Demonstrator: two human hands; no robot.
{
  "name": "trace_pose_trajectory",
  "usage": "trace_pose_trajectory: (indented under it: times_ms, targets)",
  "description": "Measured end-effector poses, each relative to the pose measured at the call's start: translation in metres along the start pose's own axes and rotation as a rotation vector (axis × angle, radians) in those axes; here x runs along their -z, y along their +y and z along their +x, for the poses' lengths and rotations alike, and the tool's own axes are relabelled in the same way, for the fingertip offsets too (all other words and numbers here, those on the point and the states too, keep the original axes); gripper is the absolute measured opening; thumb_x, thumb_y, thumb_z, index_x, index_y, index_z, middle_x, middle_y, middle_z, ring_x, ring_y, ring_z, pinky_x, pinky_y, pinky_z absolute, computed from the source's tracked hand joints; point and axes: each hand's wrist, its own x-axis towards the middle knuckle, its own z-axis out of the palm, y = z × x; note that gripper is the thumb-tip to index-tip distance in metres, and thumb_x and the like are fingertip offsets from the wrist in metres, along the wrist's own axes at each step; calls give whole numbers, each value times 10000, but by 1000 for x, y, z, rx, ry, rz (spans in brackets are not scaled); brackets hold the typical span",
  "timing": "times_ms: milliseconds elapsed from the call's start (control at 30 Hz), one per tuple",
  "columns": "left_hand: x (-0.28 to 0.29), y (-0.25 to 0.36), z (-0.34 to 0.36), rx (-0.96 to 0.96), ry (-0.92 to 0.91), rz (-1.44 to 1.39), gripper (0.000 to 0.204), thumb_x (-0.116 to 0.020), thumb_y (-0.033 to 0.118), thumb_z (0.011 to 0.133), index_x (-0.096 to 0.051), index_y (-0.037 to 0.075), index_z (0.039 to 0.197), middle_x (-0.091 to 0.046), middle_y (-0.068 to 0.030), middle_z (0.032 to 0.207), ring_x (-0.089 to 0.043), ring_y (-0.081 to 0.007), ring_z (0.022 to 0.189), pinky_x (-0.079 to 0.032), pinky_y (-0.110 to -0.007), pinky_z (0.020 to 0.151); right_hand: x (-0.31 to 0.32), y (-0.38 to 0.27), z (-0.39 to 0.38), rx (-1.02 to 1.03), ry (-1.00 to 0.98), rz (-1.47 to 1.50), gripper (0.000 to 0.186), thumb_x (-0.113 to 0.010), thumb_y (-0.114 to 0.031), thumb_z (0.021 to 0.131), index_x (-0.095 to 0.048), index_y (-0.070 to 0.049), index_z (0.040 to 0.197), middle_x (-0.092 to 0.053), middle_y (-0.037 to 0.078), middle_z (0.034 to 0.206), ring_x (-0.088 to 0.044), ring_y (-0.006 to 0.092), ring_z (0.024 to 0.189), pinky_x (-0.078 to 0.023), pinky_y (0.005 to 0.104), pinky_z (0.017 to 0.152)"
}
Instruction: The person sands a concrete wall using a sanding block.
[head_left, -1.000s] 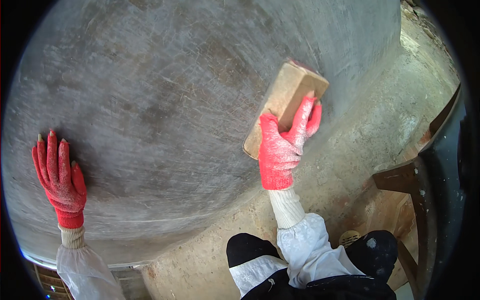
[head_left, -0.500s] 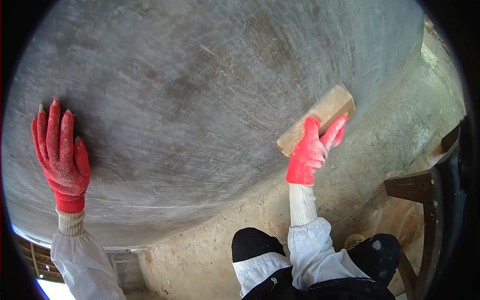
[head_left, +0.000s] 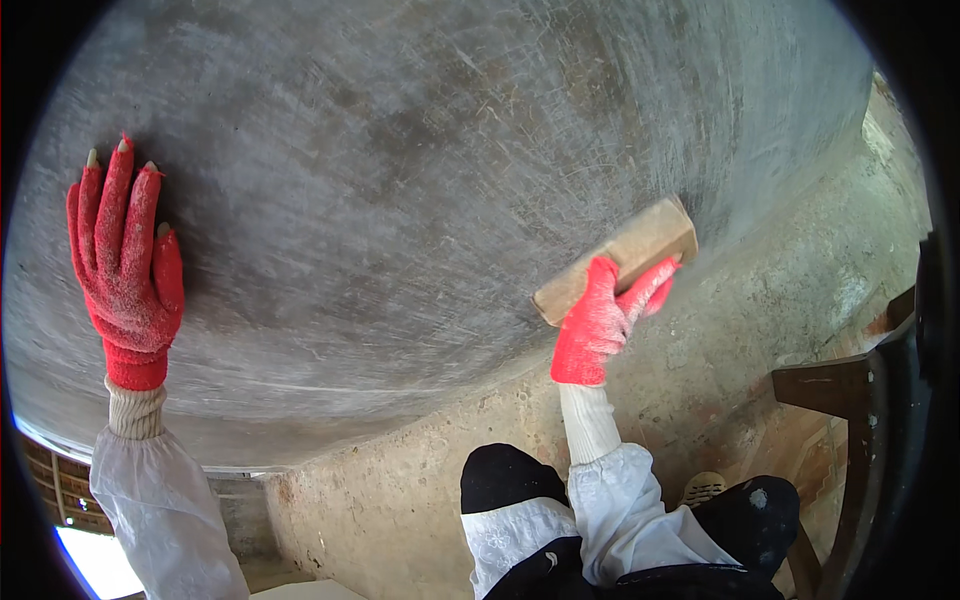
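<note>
My left hand (head_left: 127, 275), in a red glove with bare fingertips showing, lies open against the large curved grey plastered surface (head_left: 380, 200), fingers pointing up at the left of the view. Right of centre, my right hand (head_left: 612, 320), in a matching red glove dusted pale, is closed round a long tan block (head_left: 650, 232), which rests at a slant on the lower right part of that surface. The block's underside is hidden. The surface shows pale scuffs and fine streaks.
A rough beige concrete ledge or floor (head_left: 410, 490) runs below and right of the curve. Dark wooden framing (head_left: 815, 390) stands at the right. My dark-clad knee (head_left: 755, 530) and a shoe (head_left: 703, 487) show at the bottom. Bright daylight and slatted roofing appear at lower left.
My left hand has moved steadily up the surface. My right hand and block moved down and right, then slightly back left, the block now lying flatter. The view takes in more at lower left.
</note>
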Motion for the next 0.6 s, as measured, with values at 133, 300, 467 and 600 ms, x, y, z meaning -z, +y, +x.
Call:
trace_pose_trajectory:
  times_ms: [133,300,467,600]
  targets:
    - [0,-3,-2,-12,35,-10,476,-551,52,854,-572,43,1330,-485,-141,1474,-385,-386,1397,-277,-506,1173,-11,-49,-24,797,-237,-234,1090,-850,-143,686,-214,-176,1570,-80,291,1548,-277,514,1385,-411,523,1037]
    - [2,1,3,13,12,-18,484,-563,60,837,-585,70,1320,-497,-117,1469,-401,-371,1389,-282,-491,1170,16,63,-18,161,-10,-210,932,-697,-212,847,-131,-132,1582,-121,225,1581,-304,408,1398,-375,484,1079]
    - [6,3,7,-27,20,10,459,-525,57,888,-549,6,1343,-488,-166,1467,-404,-390,1387,-283,-502,1167,18,42,-13,-478,42,-105,893,-632,-309,902,-85,-167,1593,-111,135,1593,-340,314,1398,-362,460,1104]
    - [0,-1,-4,-23,23,12,466,-527,54,883,-552,18,1347,-491,-154,1467,-413,-380,1382,-287,-495,1165,-12,-54,-34,158,-203,1,947,-738,-200,832,-162,-163,1583,-83,178,1593,-301,372,1410,-379,456,1094]
